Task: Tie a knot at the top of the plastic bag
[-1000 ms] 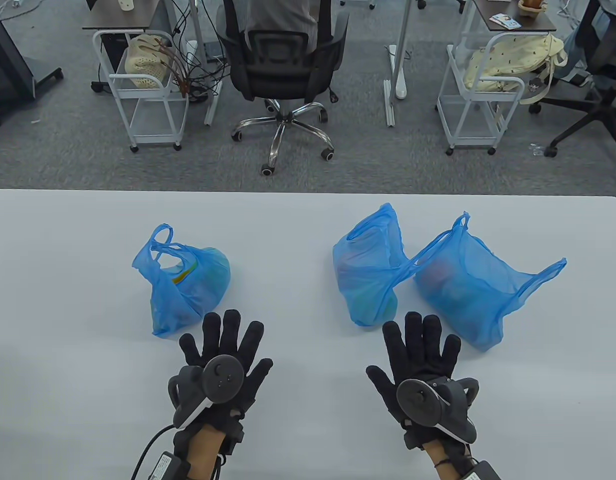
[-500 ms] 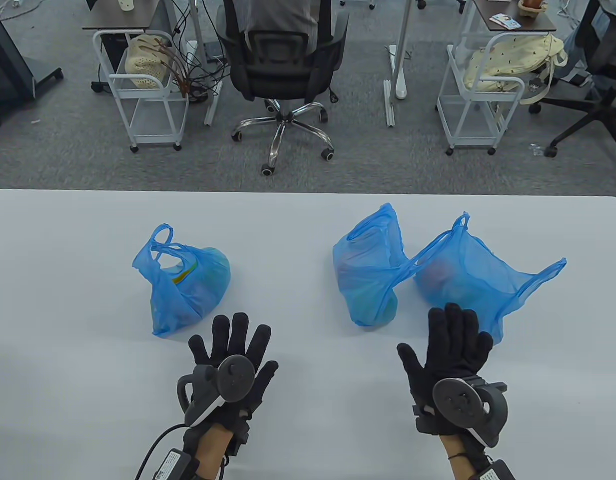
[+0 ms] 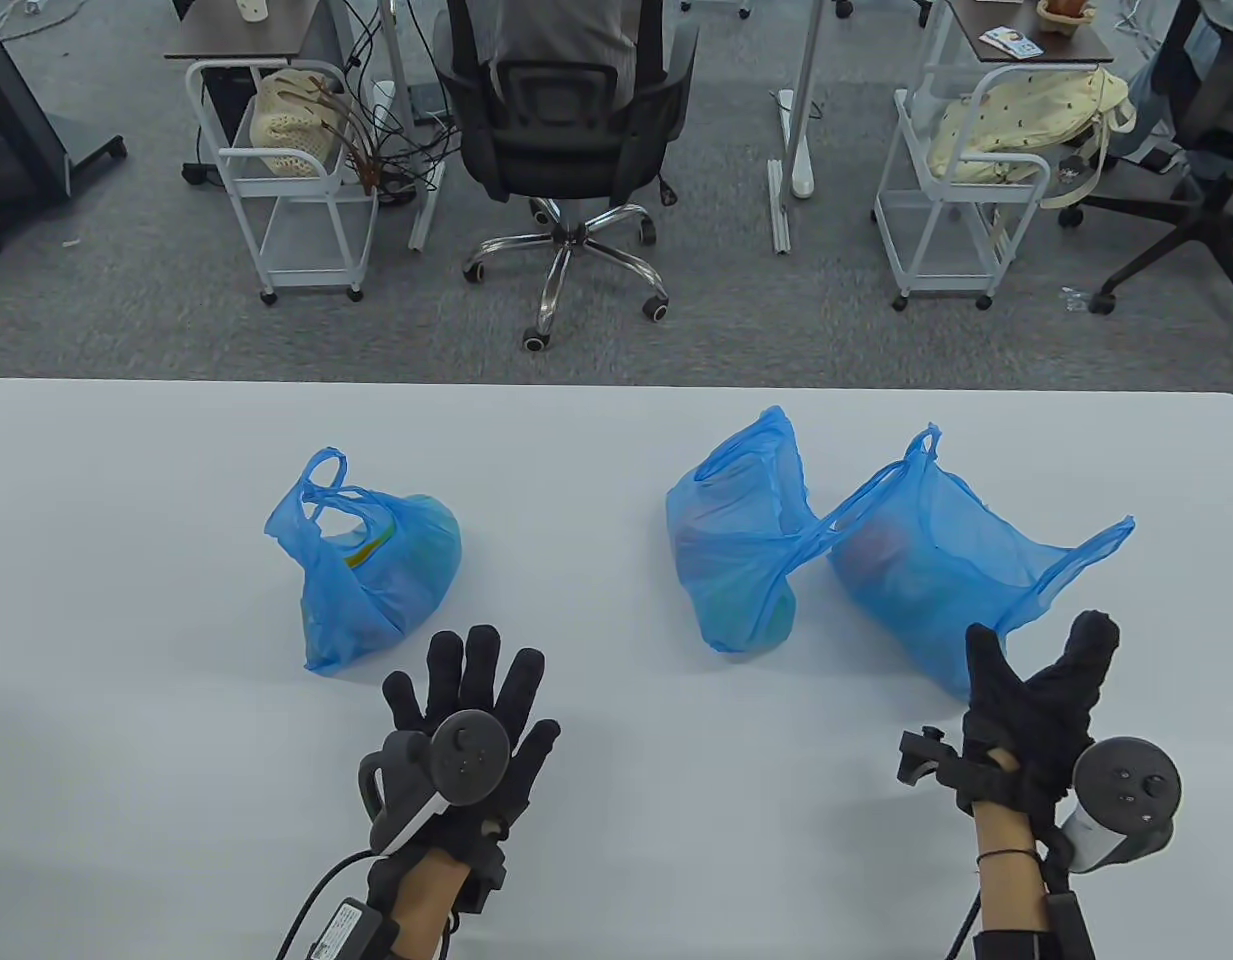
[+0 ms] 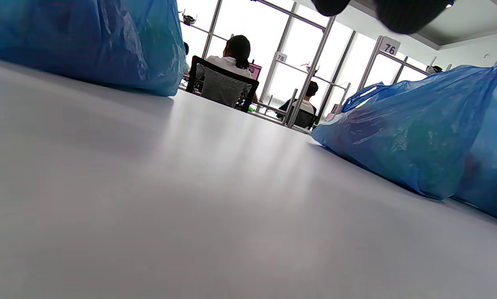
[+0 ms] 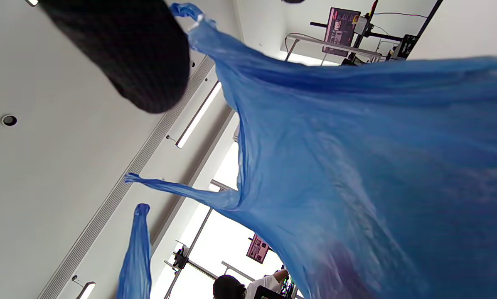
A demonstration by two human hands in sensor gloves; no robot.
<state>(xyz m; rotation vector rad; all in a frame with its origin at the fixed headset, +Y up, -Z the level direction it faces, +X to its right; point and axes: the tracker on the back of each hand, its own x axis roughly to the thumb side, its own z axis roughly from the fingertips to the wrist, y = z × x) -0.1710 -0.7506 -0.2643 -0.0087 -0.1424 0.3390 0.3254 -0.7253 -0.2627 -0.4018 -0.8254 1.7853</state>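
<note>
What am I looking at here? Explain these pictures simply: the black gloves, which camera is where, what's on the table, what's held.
These are a person's two hands in sensor gloves, each with a tracker strapped on its back. One camera looks down at the white table; one small camera sits on each wrist, looking low across the table or up at a bag. Three blue plastic bags lie there: the left bag, the middle bag and the right bag, handles untied. The left hand is spread flat, holding nothing. The right hand is open beside the right bag, gripping nothing yet.
</note>
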